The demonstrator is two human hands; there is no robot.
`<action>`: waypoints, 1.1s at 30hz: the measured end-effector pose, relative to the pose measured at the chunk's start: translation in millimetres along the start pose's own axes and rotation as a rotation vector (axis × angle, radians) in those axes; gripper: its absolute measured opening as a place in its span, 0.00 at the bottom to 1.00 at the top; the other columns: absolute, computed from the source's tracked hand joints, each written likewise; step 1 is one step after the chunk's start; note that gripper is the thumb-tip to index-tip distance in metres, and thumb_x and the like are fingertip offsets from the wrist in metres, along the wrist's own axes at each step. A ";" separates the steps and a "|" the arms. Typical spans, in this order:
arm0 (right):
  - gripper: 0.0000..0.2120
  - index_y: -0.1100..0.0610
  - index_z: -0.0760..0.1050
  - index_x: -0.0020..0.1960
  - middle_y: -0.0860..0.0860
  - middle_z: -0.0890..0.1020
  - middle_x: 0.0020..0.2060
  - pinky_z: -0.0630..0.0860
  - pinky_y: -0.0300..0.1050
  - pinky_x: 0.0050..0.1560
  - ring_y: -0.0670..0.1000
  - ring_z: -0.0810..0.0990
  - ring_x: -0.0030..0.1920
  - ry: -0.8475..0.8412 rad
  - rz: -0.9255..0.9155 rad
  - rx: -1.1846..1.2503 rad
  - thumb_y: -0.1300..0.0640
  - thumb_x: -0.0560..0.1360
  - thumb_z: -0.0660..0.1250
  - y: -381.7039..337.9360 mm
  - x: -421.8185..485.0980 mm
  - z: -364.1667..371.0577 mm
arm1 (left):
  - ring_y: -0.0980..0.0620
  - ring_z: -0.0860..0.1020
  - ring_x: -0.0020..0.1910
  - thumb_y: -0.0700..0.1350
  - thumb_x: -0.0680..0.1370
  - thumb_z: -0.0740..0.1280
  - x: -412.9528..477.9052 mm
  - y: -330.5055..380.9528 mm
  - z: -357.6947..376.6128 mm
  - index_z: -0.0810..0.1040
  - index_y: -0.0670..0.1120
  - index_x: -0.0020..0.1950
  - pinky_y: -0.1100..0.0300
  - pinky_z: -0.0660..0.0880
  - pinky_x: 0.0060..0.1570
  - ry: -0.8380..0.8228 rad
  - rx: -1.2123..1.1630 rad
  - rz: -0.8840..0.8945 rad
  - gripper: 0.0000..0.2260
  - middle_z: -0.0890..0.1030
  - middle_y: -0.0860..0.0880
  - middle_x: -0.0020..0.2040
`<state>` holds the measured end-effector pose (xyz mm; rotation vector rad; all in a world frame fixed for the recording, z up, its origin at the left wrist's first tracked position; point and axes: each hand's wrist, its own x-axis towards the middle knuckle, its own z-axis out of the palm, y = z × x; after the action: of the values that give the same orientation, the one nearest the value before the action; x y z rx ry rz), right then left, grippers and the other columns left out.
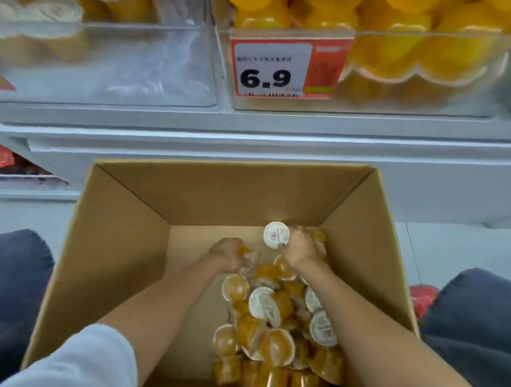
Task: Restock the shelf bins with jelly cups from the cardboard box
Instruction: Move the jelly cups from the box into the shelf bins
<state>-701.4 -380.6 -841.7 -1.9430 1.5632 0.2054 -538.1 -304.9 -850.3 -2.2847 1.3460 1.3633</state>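
both our hands are down in the box (117,244), where cups (270,315) lie heaped on the right side. our left hand (225,254) curls round an orange cup (245,250); our right hand (300,251) grips a lidded cup (276,235). above, the left bin (120,72) and right bin (421,93) hold more, and a 6.9 tag (282,66) fronts the right one.

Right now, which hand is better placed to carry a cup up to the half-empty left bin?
Right, probably. The right hand grips a white-lidded jelly cup held clear of the pile; the left hand is low at the pile's edge, grip unclear. The bin sits up-left, though.
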 end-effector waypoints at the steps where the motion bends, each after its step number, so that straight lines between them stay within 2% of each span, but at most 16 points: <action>1: 0.16 0.60 0.74 0.61 0.56 0.76 0.60 0.72 0.46 0.57 0.56 0.75 0.61 0.027 0.030 0.009 0.54 0.76 0.66 -4.8 6.1 6.9 | 0.46 0.70 0.69 0.55 0.74 0.70 6.8 1.0 6.6 0.64 0.45 0.75 0.58 0.68 0.66 -0.007 -0.009 0.001 0.33 0.69 0.46 0.72; 3: 0.17 0.63 0.72 0.62 0.58 0.74 0.62 0.70 0.47 0.61 0.57 0.73 0.63 0.049 0.084 -0.002 0.53 0.78 0.65 -15.4 16.3 17.4 | 0.46 0.74 0.63 0.56 0.72 0.72 16.2 1.1 19.0 0.69 0.46 0.70 0.59 0.72 0.58 0.013 -0.028 -0.011 0.30 0.75 0.47 0.66; 5: 0.20 0.63 0.71 0.64 0.58 0.72 0.64 0.70 0.47 0.61 0.57 0.72 0.64 0.011 0.122 -0.013 0.53 0.77 0.66 -21.8 26.5 26.3 | 0.47 0.76 0.55 0.53 0.73 0.71 23.2 -3.2 27.0 0.72 0.48 0.62 0.67 0.71 0.45 0.084 -0.105 -0.032 0.20 0.78 0.47 0.61; 6: 0.23 0.63 0.68 0.66 0.58 0.72 0.65 0.71 0.47 0.60 0.57 0.72 0.65 -0.023 0.150 -0.006 0.53 0.76 0.67 -23.2 30.1 30.4 | 0.48 0.76 0.52 0.50 0.74 0.70 25.0 -6.0 28.0 0.73 0.49 0.59 0.69 0.70 0.42 0.115 -0.163 -0.050 0.16 0.78 0.48 0.59; 8: 0.28 0.61 0.63 0.68 0.58 0.71 0.65 0.72 0.48 0.59 0.57 0.72 0.66 -0.060 0.196 0.008 0.54 0.73 0.71 -21.1 33.1 35.9 | 0.48 0.76 0.54 0.47 0.75 0.69 27.4 -12.8 28.3 0.73 0.48 0.61 0.66 0.70 0.47 0.151 -0.263 -0.096 0.15 0.78 0.48 0.59; 11: 0.28 0.59 0.64 0.64 0.57 0.71 0.64 0.74 0.49 0.55 0.57 0.75 0.62 -0.023 0.174 -0.040 0.55 0.70 0.74 -15.4 28.6 39.9 | 0.46 0.77 0.60 0.46 0.75 0.71 26.0 -23.3 22.6 0.72 0.47 0.66 0.60 0.73 0.58 0.163 -0.410 -0.174 0.21 0.78 0.48 0.62; 14: 0.33 0.60 0.64 0.65 0.56 0.69 0.63 0.74 0.48 0.52 0.57 0.76 0.59 0.009 0.105 -0.028 0.47 0.68 0.74 -17.4 14.8 34.1 | 0.45 0.79 0.56 0.46 0.75 0.71 18.0 -35.1 11.5 0.73 0.45 0.64 0.51 0.77 0.58 0.173 -0.594 -0.215 0.19 0.79 0.46 0.61; 16: 0.35 0.60 0.64 0.66 0.55 0.69 0.61 0.74 0.48 0.51 0.57 0.75 0.59 0.041 0.041 -0.006 0.44 0.67 0.73 -21.9 1.0 24.1 | 0.46 0.79 0.51 0.46 0.75 0.71 8.4 -40.6 0.3 0.74 0.45 0.62 0.51 0.78 0.55 0.203 -0.649 -0.204 0.17 0.79 0.47 0.57; 22: 0.42 0.56 0.59 0.75 0.52 0.70 0.61 0.74 0.48 0.59 0.53 0.74 0.59 0.103 -0.284 -0.026 0.40 0.68 0.70 -60.2 -51.6 -39.9 | 0.48 0.79 0.54 0.55 0.73 0.71 -53.3 -37.9 -60.8 0.77 0.47 0.61 0.55 0.76 0.56 0.422 -0.567 0.002 0.20 0.80 0.50 0.58; 26: 0.39 0.56 0.64 0.72 0.51 0.73 0.58 0.75 0.44 0.56 0.52 0.76 0.56 0.240 -0.476 -0.030 0.40 0.67 0.71 -101.8 -93.3 -93.3 | 0.49 0.79 0.52 0.55 0.75 0.69 -115.3 -29.9 -112.8 0.77 0.48 0.63 0.58 0.75 0.50 0.538 -0.526 0.181 0.20 0.80 0.48 0.56; 29: 0.36 0.53 0.66 0.70 0.50 0.75 0.58 0.74 0.43 0.53 0.52 0.76 0.56 0.359 -0.606 -0.043 0.40 0.67 0.71 -137.8 -120.8 -130.7 | 0.51 0.78 0.54 0.57 0.74 0.68 -165.6 -30.4 -154.5 0.78 0.49 0.62 0.57 0.75 0.53 0.668 -0.487 0.290 0.20 0.81 0.50 0.57; 31: 0.35 0.51 0.65 0.69 0.49 0.74 0.58 0.73 0.44 0.48 0.51 0.76 0.55 0.411 -0.661 -0.043 0.40 0.67 0.70 -162.9 -134.8 -153.4 | 0.53 0.77 0.51 0.54 0.73 0.70 -203.3 -27.9 -185.1 0.78 0.50 0.59 0.59 0.73 0.50 0.768 -0.486 0.345 0.17 0.81 0.52 0.52; 33: 0.35 0.51 0.65 0.69 0.50 0.73 0.58 0.73 0.45 0.47 0.52 0.76 0.55 0.473 -0.729 -0.072 0.40 0.68 0.70 -189.0 -144.1 -174.3 | 0.54 0.75 0.43 0.53 0.72 0.71 -238.5 -24.9 -216.8 0.79 0.53 0.54 0.60 0.68 0.41 0.896 -0.461 0.395 0.12 0.77 0.55 0.41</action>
<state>-612.8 -339.9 -563.5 -2.6026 0.9955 -0.5408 -426.6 -259.2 -550.3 -3.3049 1.9568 0.7552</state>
